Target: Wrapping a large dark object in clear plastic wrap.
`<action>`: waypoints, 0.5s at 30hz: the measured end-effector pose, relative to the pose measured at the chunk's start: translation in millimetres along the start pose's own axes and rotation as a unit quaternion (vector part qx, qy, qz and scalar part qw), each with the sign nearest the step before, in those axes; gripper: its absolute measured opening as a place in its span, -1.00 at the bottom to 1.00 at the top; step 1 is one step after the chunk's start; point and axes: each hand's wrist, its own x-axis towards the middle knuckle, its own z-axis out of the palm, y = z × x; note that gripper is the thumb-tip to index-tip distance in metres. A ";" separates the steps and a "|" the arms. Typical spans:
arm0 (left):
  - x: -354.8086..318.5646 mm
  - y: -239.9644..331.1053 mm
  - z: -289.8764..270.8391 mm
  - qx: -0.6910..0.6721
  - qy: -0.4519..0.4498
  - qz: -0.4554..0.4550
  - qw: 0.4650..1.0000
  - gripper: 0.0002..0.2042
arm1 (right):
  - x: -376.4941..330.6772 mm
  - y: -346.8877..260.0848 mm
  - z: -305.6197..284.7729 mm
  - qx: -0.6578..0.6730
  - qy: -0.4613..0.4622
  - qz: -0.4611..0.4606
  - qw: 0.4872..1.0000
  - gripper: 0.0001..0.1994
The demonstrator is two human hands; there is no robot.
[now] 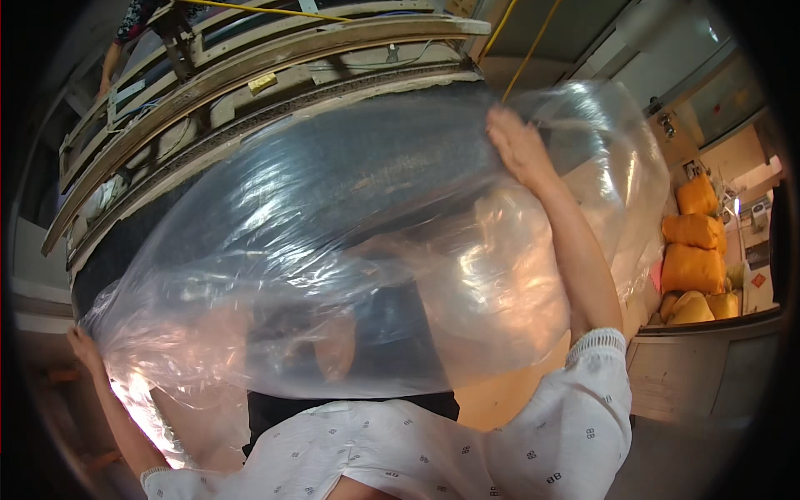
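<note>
A large clear plastic bag (333, 217), puffed up with air, stretches across in front of my body. At the left its end is gathered into a bunch, and my left hand (83, 346) closes on that bunch. My right arm reaches over the bag to the far side. There my right hand (518, 146) lies against the film with its fingers stretched out. Past my right forearm the bag bulges on to the right, loose and creased. Beneath the film a dark surface (108, 267) shows through.
Along the far side runs a machine frame with long slatted rails (275, 54), and a small yellow block (262, 82) sits on it. Yellow poles (500, 29) rise behind. Stacked orange sacks (693, 267) stand at the right. Another person's arm (108, 67) shows at the far left.
</note>
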 end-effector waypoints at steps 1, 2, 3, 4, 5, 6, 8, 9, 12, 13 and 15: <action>9.0 -31.9 -21.3 0.007 -0.046 -0.041 0.998 -0.71 | -9.0 9.7 23.8 0.044 -0.078 0.046 0.995 -0.55; 21.3 -50.5 -37.6 0.015 -0.093 -0.085 0.992 -0.71 | 1.1 8.6 24.6 0.050 -0.083 0.047 0.994 -0.55; 29.8 -47.0 -36.7 0.014 -0.103 -0.084 0.991 -0.71 | 18.3 -1.1 8.3 0.047 -0.170 0.132 0.975 -0.54; 30.2 -51.1 -34.9 0.062 -0.121 -0.064 0.989 -0.70 | 30.3 -11.2 -1.1 0.038 -0.256 0.212 0.943 -0.53; 38.1 -49.0 -28.7 0.111 -0.136 -0.034 0.984 -0.69 | 29.0 -2.7 13.3 0.035 -0.263 0.218 0.939 -0.53; 43.8 -45.0 -14.5 0.109 -0.146 -0.030 0.983 -0.69 | 26.6 10.1 36.0 -0.017 -0.164 0.145 0.976 -0.52; 51.0 -45.6 5.6 0.155 -0.167 -0.083 0.970 -0.64 | 34.0 20.8 60.1 -0.049 -0.058 0.068 0.995 -0.50; 48.7 -40.9 18.7 0.145 -0.150 -0.109 0.972 -0.60 | 41.2 25.1 62.5 -0.054 -0.066 0.060 0.995 -0.50; 74.2 -79.9 -18.8 0.126 -0.089 -0.063 0.986 -0.49 | 61.2 53.7 96.0 0.160 -0.082 0.050 0.983 -0.47; 60.1 -69.3 -9.3 0.035 -0.108 -0.085 0.990 -0.51 | 68.3 46.5 90.5 0.197 -0.128 0.122 0.964 -0.46; 68.8 -29.9 12.7 0.258 -0.139 -0.058 0.954 -0.57 | 63.8 104.9 91.5 0.154 -0.187 0.142 0.960 -0.51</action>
